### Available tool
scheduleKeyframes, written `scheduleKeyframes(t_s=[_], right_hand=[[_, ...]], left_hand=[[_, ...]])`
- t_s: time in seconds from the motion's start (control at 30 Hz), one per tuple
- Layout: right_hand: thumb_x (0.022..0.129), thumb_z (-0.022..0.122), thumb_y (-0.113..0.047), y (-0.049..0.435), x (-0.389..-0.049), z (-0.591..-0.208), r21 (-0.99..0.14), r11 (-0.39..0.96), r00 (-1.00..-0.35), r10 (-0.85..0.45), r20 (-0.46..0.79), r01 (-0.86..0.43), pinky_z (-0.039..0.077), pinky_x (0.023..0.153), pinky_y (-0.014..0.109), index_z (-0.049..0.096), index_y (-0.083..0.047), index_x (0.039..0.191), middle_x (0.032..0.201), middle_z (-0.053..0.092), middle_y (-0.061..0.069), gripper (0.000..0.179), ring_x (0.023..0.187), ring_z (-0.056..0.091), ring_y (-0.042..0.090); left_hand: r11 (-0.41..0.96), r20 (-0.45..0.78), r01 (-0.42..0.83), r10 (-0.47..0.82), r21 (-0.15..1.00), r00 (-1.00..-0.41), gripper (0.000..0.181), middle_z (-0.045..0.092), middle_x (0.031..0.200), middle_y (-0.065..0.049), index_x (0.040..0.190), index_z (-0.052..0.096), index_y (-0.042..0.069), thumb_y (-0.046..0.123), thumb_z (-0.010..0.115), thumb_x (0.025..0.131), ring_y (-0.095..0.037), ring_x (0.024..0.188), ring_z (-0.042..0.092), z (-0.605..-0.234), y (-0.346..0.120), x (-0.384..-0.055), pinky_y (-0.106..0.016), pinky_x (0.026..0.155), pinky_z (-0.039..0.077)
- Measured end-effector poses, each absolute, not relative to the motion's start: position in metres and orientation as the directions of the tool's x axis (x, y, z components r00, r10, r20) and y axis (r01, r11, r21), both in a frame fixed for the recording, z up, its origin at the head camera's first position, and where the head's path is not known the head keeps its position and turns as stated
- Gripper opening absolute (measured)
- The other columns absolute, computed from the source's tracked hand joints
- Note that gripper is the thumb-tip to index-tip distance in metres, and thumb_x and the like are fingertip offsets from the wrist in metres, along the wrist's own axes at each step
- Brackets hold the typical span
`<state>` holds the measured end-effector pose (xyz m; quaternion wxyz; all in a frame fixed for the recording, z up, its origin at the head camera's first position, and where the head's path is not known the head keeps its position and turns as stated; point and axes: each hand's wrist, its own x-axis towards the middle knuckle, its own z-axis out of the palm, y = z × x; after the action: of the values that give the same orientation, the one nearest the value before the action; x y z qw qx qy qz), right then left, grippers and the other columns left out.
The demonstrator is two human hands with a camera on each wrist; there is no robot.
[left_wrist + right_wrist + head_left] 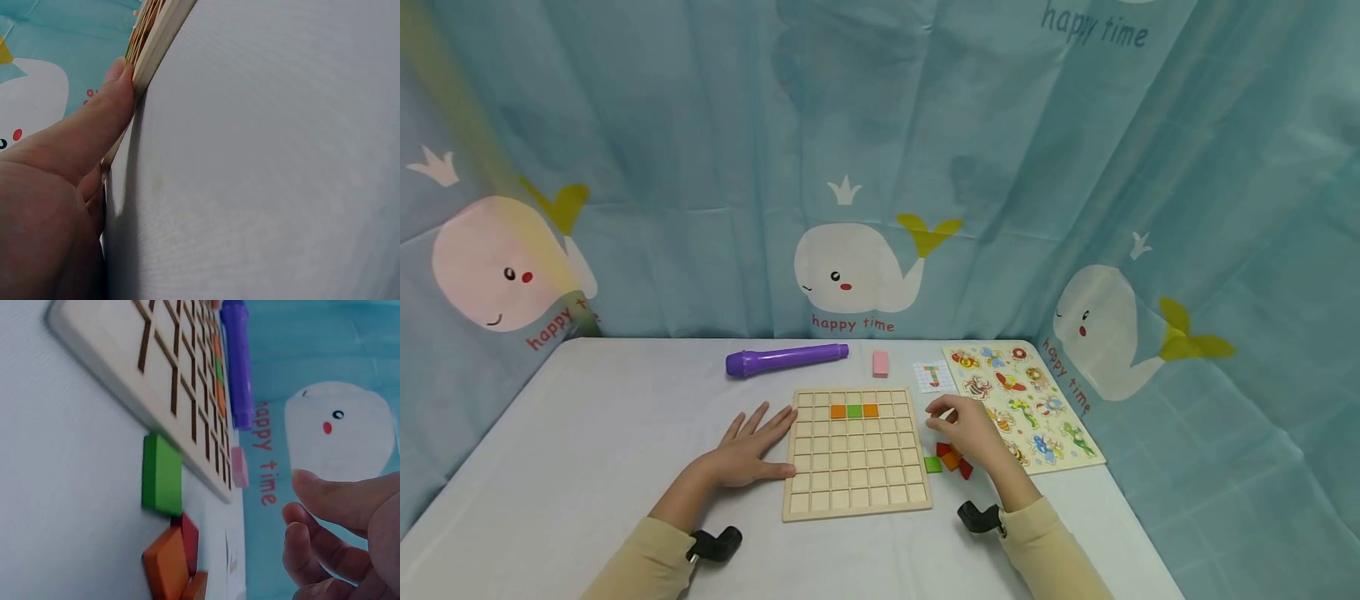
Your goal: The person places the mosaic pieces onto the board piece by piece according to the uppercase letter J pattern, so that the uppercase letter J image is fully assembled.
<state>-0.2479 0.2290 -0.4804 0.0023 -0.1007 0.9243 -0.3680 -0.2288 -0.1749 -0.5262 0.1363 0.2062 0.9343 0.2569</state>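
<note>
A square wooden grid board lies on the table. In one row near its far edge sit an orange tile, a green tile and another orange tile. My left hand touches the board's left edge with thumb and fingertips, fingers spread. Right of the board, my right hand is raised with loosely bent fingers; in the right wrist view, thumb and fingers stand apart with nothing between them. Below it lie a loose green tile and several red and orange tiles.
Behind the board lie a purple stick with a wider end and a pink block. A small grid card with a coloured pattern is at the back right, beside a picture puzzle board. A blue curtain stands behind the table.
</note>
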Motion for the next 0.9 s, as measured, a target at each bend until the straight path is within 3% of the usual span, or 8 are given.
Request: scheduleKeyframes(t_s=[0.33, 0.67, 0.9], right_hand=[[0.089, 0.079, -0.018, 0.253, -0.240, -0.489, -0.679, 0.731, -0.995, -0.095, -0.010, -0.063, 0.053, 0.061, 0.028, 0.076, -0.013, 0.103, 0.095, 0.071, -0.003, 0.016, 0.075, 0.059, 0.015], [0.082, 0.085, -0.018, 0.265, -0.228, -0.500, -0.584, 0.811, -0.997, -0.056, -0.045, -0.019, 0.049, 0.065, 0.028, 0.076, -0.012, 0.103, 0.094, 0.070, -0.001, 0.024, 0.074, 0.057, 0.014], [0.081, 0.085, -0.011, 0.262, -0.231, -0.502, -0.642, 0.767, -0.997, -0.052, -0.060, -0.002, 0.049, 0.063, 0.028, 0.073, -0.010, 0.099, 0.087, 0.065, 0.001, 0.022, 0.073, 0.056, 0.016]], left_hand=[[0.786, -0.154, 0.310, 0.452, 0.534, -0.879, 0.102, 0.014, 0.170, -0.010, 0.163, 0.018, 0.015, 0.064, 0.066, 0.087, -0.044, 0.155, -0.007, -0.523, -0.175, -0.229, -0.066, 0.120, -0.011], [0.783, -0.153, 0.316, 0.458, 0.536, -0.876, 0.103, 0.014, 0.170, -0.010, 0.163, 0.018, 0.016, 0.064, 0.066, 0.087, -0.044, 0.155, -0.007, -0.523, -0.174, -0.229, -0.065, 0.120, -0.010], [0.782, -0.153, 0.314, 0.457, 0.539, -0.876, 0.102, 0.014, 0.170, -0.010, 0.163, 0.019, 0.015, 0.064, 0.067, 0.087, -0.044, 0.155, -0.006, -0.523, -0.175, -0.227, -0.066, 0.120, -0.010]])
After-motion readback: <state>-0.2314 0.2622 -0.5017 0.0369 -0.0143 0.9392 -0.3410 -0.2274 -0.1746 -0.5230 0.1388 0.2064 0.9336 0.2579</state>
